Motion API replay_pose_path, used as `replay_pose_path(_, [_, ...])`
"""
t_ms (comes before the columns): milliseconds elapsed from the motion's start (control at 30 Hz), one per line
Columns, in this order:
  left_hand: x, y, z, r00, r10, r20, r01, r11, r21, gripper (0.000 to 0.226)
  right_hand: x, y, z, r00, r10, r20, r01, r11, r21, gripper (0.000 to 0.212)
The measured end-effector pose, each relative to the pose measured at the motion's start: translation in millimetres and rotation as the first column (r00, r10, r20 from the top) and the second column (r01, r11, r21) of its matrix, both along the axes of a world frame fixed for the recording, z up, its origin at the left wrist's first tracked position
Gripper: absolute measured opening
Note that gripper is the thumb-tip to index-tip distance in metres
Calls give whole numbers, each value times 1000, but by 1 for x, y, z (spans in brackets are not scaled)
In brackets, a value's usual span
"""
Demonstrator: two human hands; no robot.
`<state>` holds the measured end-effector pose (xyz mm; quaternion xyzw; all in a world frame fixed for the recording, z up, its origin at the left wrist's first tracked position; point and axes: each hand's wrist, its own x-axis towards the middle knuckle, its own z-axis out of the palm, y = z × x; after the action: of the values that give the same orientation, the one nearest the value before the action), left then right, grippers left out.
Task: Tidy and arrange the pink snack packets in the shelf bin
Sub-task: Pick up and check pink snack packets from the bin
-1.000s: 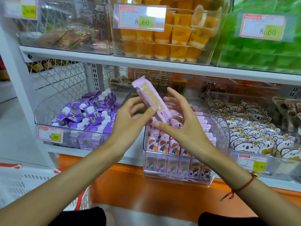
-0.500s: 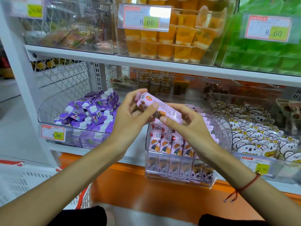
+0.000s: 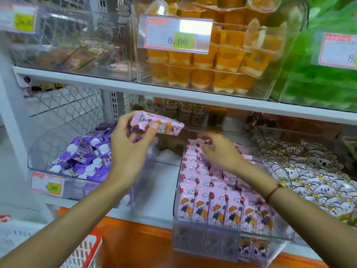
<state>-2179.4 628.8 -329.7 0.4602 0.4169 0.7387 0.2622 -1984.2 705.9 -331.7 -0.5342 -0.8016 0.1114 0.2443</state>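
My left hand point(image 3: 127, 151) pinches one pink snack packet point(image 3: 157, 125) between thumb and fingers, holding it level above the gap left of the clear bin point(image 3: 228, 242). Rows of pink packets point(image 3: 218, 206) with a cartoon child stand upright in that bin. My right hand point(image 3: 220, 153) reaches into the bin's rear, blurred, its fingers bent over the packets there. Whether it grips one cannot be made out.
A clear bin of purple pouches point(image 3: 87, 157) stands to the left, a bin of white bear packets point(image 3: 316, 182) to the right. The shelf above point(image 3: 173, 91) holds orange jelly cups point(image 3: 212, 74). A red-rimmed white basket point(image 3: 83, 250) sits below left.
My right hand let go of the held packet and dropped into the back of the bin. My left hand keeps the packet and has turned it level. The view moved closer.
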Motion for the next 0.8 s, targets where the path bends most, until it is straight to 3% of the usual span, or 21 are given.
replay_pose_path(233, [4, 30, -2, 992, -98, -79, 101, 994, 38, 25, -22, 53, -11, 904, -15, 427, 48, 997, -65, 40])
replay_pose_path(433, [20, 62, 2, 942, -94, -323, 97, 995, -5, 26, -6, 44, -25, 917, 59, 395, 8, 986, -167, 46])
replay_pose_path(600, [28, 84, 0, 707, -21, -707, -58, 994, -87, 41, 0, 38, -34, 928, 90, 361, -31, 985, -167, 50])
replay_pose_path(700, [33, 98, 2, 561, -52, -826, -101, 986, -131, 44, -1, 36, -33, 927, 78, 368, -21, 987, -157, 50])
replay_pose_path(800, [39, 113, 6, 393, -184, -901, -128, 959, -252, 44, -1, 35, -32, 949, 70, 308, -25, 989, -148, 45])
